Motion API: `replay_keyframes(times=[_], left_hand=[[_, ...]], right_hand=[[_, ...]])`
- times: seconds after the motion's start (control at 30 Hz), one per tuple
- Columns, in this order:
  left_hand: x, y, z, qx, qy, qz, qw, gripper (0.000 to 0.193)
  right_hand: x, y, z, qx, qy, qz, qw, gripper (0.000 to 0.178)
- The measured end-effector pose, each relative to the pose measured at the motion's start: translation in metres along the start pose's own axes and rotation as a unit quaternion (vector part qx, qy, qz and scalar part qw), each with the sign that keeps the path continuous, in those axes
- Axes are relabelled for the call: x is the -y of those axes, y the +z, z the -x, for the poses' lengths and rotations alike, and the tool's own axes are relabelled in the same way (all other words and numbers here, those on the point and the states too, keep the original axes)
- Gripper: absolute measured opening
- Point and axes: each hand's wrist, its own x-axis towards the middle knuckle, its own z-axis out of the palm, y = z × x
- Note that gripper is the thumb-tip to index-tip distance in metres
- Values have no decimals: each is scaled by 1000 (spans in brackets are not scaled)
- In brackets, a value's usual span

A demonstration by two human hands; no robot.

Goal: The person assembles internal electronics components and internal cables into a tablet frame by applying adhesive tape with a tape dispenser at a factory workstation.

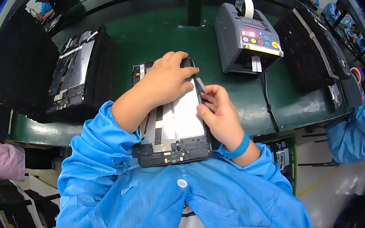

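Note:
An opened tablet [185, 121] with a silver battery area and black circuit parts lies tilted against my front, at the table's near edge. My left hand [168, 77] reaches across its upper part, fingers bent over the far end and thumb pressing near the right side. At the tablet's right edge, my right hand [220, 116] is closed, thumb and fingers pinched beside a small grey strip of tape [202, 85]. The strip sticks up from that edge, close to my right fingertips. Part of the tablet's upper area is hidden under my left hand.
A grey tape dispenser [228, 45] with a tape roll stands at the back right, its cable [268, 101] running to the near edge. Stacked tablets in black trays [99, 75] stand left, more black trays [299, 59] right. A green crate [293, 160] sits below the table. Co-workers surround it.

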Motion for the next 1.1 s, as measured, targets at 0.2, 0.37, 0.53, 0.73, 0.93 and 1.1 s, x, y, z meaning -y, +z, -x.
replay_keyframes(times=[0.2,0.37,0.53,0.73,0.93,1.1], left_hand=[[10,-5,14,-26,35,-46,998,38],[17,-12,30,-31,28,-26,999,37],[22,-13,34,-48,19,-6,999,34],[28,-8,40,-83,-14,32,996,35],[32,-6,43,-71,-3,18,997,38],[30,-5,38,-85,2,40,996,36]], right_hand=[[1,5,10,51,-23,69,996,52],[17,6,7,88,-10,115,989,51],[25,-16,-42,123,24,18,992,40],[21,-6,-98,141,30,190,971,45],[8,14,-121,153,-12,271,950,60],[11,13,-128,178,27,247,952,68]])
